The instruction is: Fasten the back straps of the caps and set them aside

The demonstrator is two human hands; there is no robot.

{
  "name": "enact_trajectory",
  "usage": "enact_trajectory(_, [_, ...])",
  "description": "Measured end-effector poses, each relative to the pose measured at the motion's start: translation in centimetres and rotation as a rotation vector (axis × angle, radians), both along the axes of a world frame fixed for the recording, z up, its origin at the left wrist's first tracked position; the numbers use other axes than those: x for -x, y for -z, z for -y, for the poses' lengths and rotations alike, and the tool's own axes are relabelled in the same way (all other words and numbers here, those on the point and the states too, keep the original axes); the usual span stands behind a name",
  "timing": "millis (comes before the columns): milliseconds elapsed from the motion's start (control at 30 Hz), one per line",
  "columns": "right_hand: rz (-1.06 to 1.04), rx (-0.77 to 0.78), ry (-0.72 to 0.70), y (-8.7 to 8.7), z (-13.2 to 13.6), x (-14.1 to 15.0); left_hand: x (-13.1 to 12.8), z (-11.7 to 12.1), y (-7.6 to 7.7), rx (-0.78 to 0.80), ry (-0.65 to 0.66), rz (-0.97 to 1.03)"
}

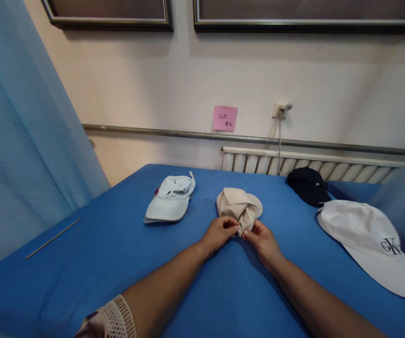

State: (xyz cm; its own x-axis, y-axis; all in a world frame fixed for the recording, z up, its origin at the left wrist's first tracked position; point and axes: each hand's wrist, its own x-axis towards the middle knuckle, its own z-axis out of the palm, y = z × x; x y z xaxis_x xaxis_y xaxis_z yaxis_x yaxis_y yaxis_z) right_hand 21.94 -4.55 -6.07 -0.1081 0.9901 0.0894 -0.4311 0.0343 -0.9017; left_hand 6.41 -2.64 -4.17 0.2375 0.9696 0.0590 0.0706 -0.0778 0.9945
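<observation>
A beige cap (235,201) lies on the blue-covered table in front of me, its brim pointing away to the right. At its near edge my left hand (222,232) pinches the fabric or strap between thumb and fingers. My right hand (261,238) pinches the same near edge from the other side, close to the left fingertips. The small part between the fingertips is partly hidden, so I cannot tell whether it is a strap or bunched cloth.
Pale caps (169,206) lie stacked to the left. A black cap (306,185) and a large white cap (367,234) sit on the right. A thin stick (53,238) rests on the blue table cover (118,253) at far left. Behind stand a radiator (251,162) and wall.
</observation>
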Motion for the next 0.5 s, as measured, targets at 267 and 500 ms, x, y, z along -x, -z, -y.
enact_trajectory(267, [0.004,0.027,-0.009,-0.6,0.3,-0.1,-0.3,0.3,0.0,-0.006,-0.001,0.004])
enact_trajectory(500, [0.042,0.069,0.001,-1.0,0.5,-0.4,-0.5,0.2,0.4,-0.051,-0.043,-0.025])
